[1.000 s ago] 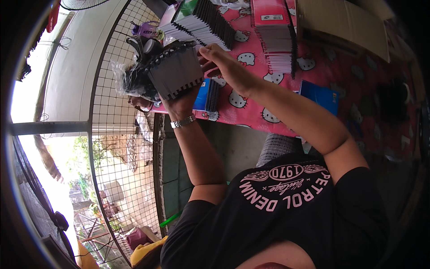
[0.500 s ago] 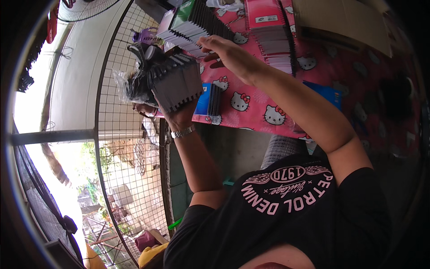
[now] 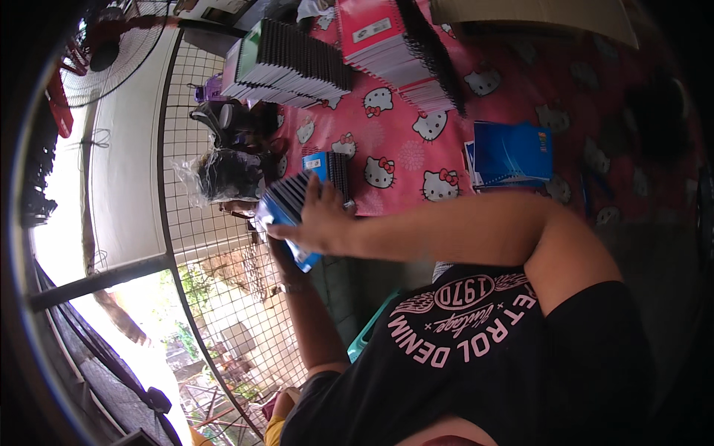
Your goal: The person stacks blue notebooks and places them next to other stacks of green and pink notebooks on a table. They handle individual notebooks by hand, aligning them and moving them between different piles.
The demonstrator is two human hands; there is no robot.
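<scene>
A thick stack of blue spiral notebooks (image 3: 281,199) is held in the air just off the near left edge of the table. My left hand (image 3: 282,260) supports it from below, its fingers mostly hidden behind the stack. Across the stack's top and spiral side lies my right hand (image 3: 323,223), fingers bent over the bindings and thumb on the cover side. Right behind, on the table, rests another small stack of blue spiral notebooks (image 3: 316,162). More blue notebooks (image 3: 513,152) lie to the right, beyond my right forearm.
The pink patterned tablecloth (image 3: 405,152) bears tall stacks of green notebooks (image 3: 286,63) and red notebooks (image 3: 394,44). A cardboard box (image 3: 535,18) stands at the far right. Plastic-wrapped dark things (image 3: 230,175) crowd the left edge beside a wire grille (image 3: 223,282); a fan (image 3: 111,52) is at far left.
The held stack has come nearer and tilted, now showing blue covers. My right hand has moved from near the green notebooks down onto it. The view has shifted, revealing the blue notebooks at right.
</scene>
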